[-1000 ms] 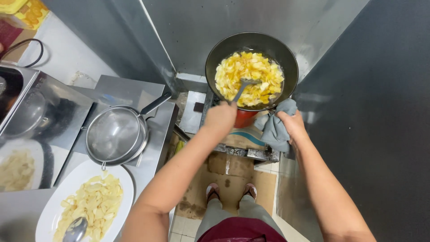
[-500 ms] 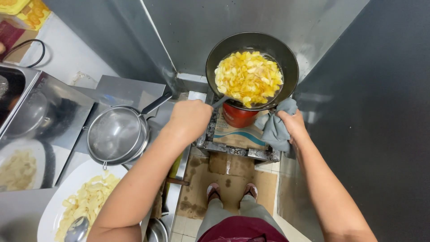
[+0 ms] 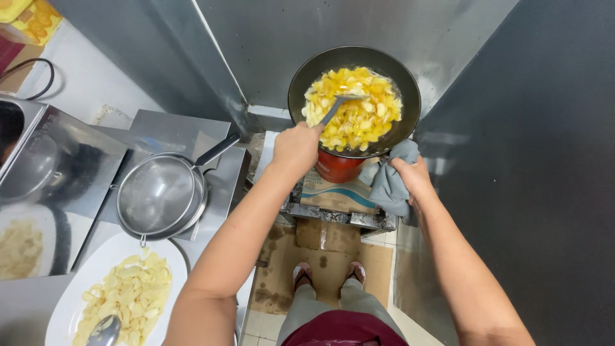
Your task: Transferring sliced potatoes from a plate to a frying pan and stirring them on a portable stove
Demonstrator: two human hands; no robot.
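Left hand (image 3: 296, 148) grips spatula (image 3: 338, 109) in pan (image 3: 301, 83) of yellow slices, upper centre; right hand (image 3: 411, 176) clutches cloth (image 3: 384, 186); plate (image 3: 77, 301) lower left already half filled.

This is a working kitchen, cramped and plainly built for cooking in quantity. Sheet-metal walls (image 3: 307, 38) line the upper middle of the frame and a grey panel fills the right side. At upper centre a dark wok (image 3: 354, 99) of yellow sliced food sits over a red gas cylinder (image 3: 335, 168). On the left, a steel counter (image 3: 221, 192) carries a metal strainer pan (image 3: 157, 195), and a white plate (image 3: 115, 295) of pale slices lies at lower left.
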